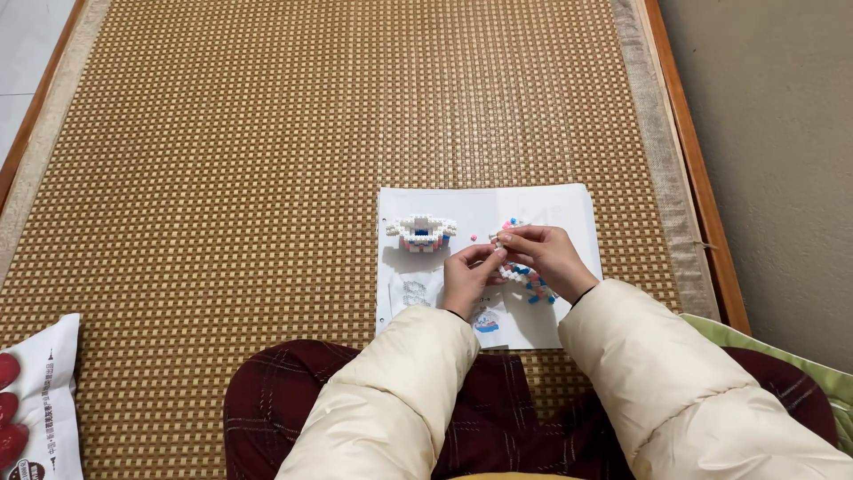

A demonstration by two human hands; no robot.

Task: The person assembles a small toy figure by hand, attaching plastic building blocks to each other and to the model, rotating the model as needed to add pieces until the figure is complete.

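Both my hands at the small bricks on the paper sheet (542, 206).
My left hand (468, 277) and right hand (544, 255) pinch one tiny brick piece (501, 240) between closed fingers, beside the white block model (422, 233).

Woven brown-and-tan mat (267, 160) across most of the frame, wooden frame edge (697, 169) on the right, white-and-red plastic bag (35, 400) lower left, green cushion corner (804, 364) lower right.

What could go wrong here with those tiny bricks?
1. The small piece pinched between the left hand and right hand may slip and vanish into the woven mat.
2. A sleeve might sweep the loose bricks off the sheet.
3. A reach might bump the model.
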